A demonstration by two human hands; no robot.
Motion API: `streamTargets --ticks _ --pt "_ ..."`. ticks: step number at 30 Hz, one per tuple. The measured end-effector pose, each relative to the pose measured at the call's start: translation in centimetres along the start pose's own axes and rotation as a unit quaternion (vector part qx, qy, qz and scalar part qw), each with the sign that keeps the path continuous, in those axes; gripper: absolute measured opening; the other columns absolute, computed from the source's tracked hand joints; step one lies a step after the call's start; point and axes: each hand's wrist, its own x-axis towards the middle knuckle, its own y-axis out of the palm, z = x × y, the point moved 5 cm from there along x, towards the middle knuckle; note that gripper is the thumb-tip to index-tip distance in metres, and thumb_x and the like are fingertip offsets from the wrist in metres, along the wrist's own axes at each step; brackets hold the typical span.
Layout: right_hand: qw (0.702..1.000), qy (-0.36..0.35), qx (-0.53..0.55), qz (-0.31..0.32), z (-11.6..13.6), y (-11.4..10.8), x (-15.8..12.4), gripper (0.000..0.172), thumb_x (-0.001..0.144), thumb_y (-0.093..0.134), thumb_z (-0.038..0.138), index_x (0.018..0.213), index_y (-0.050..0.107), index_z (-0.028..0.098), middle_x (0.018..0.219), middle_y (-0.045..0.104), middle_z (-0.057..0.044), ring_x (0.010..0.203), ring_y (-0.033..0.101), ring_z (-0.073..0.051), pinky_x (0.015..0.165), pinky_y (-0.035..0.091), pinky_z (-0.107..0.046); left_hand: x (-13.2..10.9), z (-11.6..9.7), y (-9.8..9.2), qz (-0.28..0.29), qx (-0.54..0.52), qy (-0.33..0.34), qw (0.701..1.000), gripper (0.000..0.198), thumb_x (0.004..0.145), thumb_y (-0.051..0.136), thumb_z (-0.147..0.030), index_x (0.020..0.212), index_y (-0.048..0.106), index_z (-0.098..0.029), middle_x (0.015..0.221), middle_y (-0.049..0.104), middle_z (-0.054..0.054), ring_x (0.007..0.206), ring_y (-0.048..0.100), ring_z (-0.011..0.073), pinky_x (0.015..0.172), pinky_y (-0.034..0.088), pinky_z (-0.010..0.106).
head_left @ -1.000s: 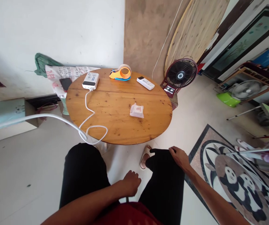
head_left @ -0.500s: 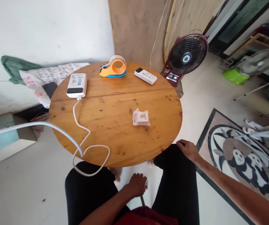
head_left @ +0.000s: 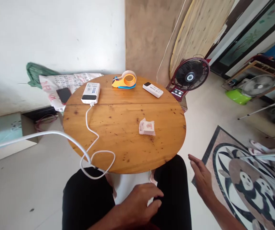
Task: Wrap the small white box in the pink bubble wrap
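My left hand (head_left: pixel 141 203) hangs over my lap between the knees, thumb and fingers apart, holding nothing. Beyond the right knee, off the table's edge, my right hand (head_left: pixel 201 175) has its fingers stretched out and is also free of any object. On the round wooden table (head_left: pixel 125 140) a small pink-white wrapped packet (head_left: pixel 147 127) lies right of centre, nearest to both hands. An orange and blue tape dispenser (head_left: pixel 125 80) stands at the back edge. To its right lies a slim white device (head_left: pixel 153 89); to its left, a white power bank (head_left: pixel 91 93) with a white cable (head_left: pixel 93 131) plugged in.
A dark red fan (head_left: pixel 190 76) stands behind the table on the right. At the left, a dark phone (head_left: pixel 64 95) rests on a printed sack (head_left: pixel 49 83) beside the table. The thick white cable loops over the near left table edge. A panda-patterned floor area (head_left: pixel 245 185) is at right.
My left hand has risen from low between the knees and opened. My right hand has left the right knee and moved outward with fingers extended. The view has shifted slightly.
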Motion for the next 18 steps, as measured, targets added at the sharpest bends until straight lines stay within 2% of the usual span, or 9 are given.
streamTargets --ticks 2,4,5,7,10,13,15,18 --pt "0.994 -0.090 0.063 -0.008 3.9 -1.0 0.4 0.033 0.086 0.053 0.043 0.109 0.064 0.022 0.124 0.063 -0.009 0.122 0.054 -0.026 0.107 0.039 -0.045 0.5 -2.9 -3.5 -0.118 -0.043 0.057 0.990 0.024 0.090 0.048 -0.026 0.104 0.067 -0.023 0.099 0.070 0.005 0.093 0.063 0.0179 0.085 0.049 0.029" --pt "0.976 -0.161 0.145 0.001 8.2 -0.7 1.7 0.028 0.088 0.051 0.040 0.106 0.065 0.024 0.124 0.062 -0.009 0.120 0.055 -0.026 0.099 0.046 -0.044 1.3 -4.3 -7.4 -0.283 -0.048 0.029 0.957 0.023 0.091 0.049 -0.028 0.105 0.067 -0.024 0.109 0.068 0.005 0.104 0.061 0.0204 0.092 0.048 0.033" --pt "0.966 -0.186 0.180 0.014 10.3 0.1 2.7 0.027 0.089 0.050 0.039 0.104 0.066 0.024 0.122 0.063 -0.009 0.119 0.055 -0.026 0.096 0.047 -0.044 1.9 -4.5 -9.1 -0.357 -0.055 0.008 0.933 0.024 0.091 0.050 -0.029 0.108 0.065 -0.024 0.113 0.067 0.005 0.108 0.060 0.0209 0.096 0.046 0.034" --pt "0.943 -0.208 0.250 0.064 13.6 2.9 4.7 0.027 0.091 0.048 0.040 0.102 0.067 0.024 0.118 0.065 -0.008 0.118 0.056 -0.025 0.093 0.048 -0.042 3.7 -4.6 -11.5 -0.429 -0.087 -0.016 0.899 0.027 0.090 0.052 -0.032 0.113 0.062 -0.023 0.117 0.065 0.005 0.114 0.057 0.0209 0.100 0.044 0.034" --pt "0.912 -0.175 0.342 0.144 16.4 8.4 7.0 0.030 0.092 0.046 0.043 0.105 0.064 0.022 0.120 0.064 -0.008 0.115 0.057 -0.023 0.095 0.046 -0.040 6.9 -3.4 -13.4 -0.480 -0.155 -0.042 0.862 0.031 0.088 0.055 -0.032 0.115 0.060 -0.019 0.123 0.063 0.006 0.119 0.054 0.0212 0.104 0.042 0.034" --pt "0.896 -0.120 0.390 0.177 17.2 13.2 7.7 0.037 0.092 0.043 0.050 0.108 0.060 0.022 0.122 0.062 -0.008 0.117 0.055 -0.021 0.098 0.044 -0.038 9.4 -1.5 -13.7 -0.507 -0.192 -0.069 0.838 0.034 0.089 0.053 -0.033 0.120 0.057 -0.020 0.131 0.058 0.007 0.126 0.050 0.0214 0.110 0.036 0.036" --pt "0.893 -0.107 0.389 0.198 17.3 15.4 7.5 0.040 0.091 0.042 0.053 0.111 0.058 0.022 0.124 0.060 -0.007 0.119 0.053 -0.020 0.102 0.041 -0.036 10.8 -0.4 -13.3 -0.507 -0.209 -0.084 0.832 0.037 0.092 0.049 -0.039 0.123 0.054 -0.020 0.133 0.056 0.008 0.126 0.050 0.0210 0.111 0.034 0.037" --pt "0.885 -0.105 0.397 0.221 17.6 17.3 7.6 0.043 0.091 0.041 0.055 0.113 0.058 0.023 0.125 0.059 -0.006 0.120 0.052 -0.019 0.104 0.039 -0.035 12.3 0.4 -12.7 -0.516 -0.229 -0.080 0.822 0.043 0.095 0.039 -0.044 0.127 0.051 -0.018 0.133 0.056 0.011 0.123 0.052 0.0204 0.108 0.038 0.036"
